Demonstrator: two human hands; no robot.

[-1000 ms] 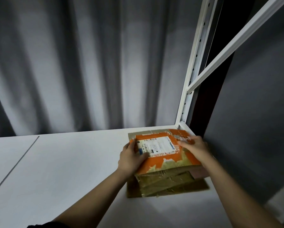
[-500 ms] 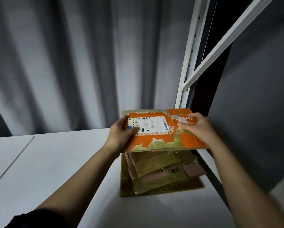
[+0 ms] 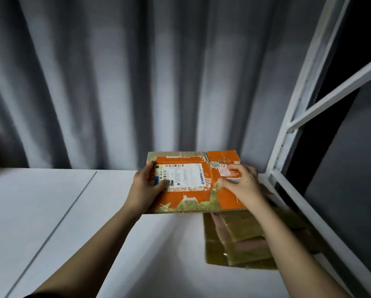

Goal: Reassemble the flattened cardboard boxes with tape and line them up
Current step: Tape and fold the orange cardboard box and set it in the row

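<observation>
Both the left hand (image 3: 147, 186) and right hand (image 3: 241, 183) grip a flattened orange box (image 3: 201, 190) with torn print.

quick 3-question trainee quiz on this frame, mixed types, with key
1. True or false: the orange box lies on the pile.
2. Which hand covers part of the white label? A left B right
3. Fill in: the pile sits on the white ____.

Key: 1 false, both hands hold it above the pile. 2 A. 3 table.
</observation>
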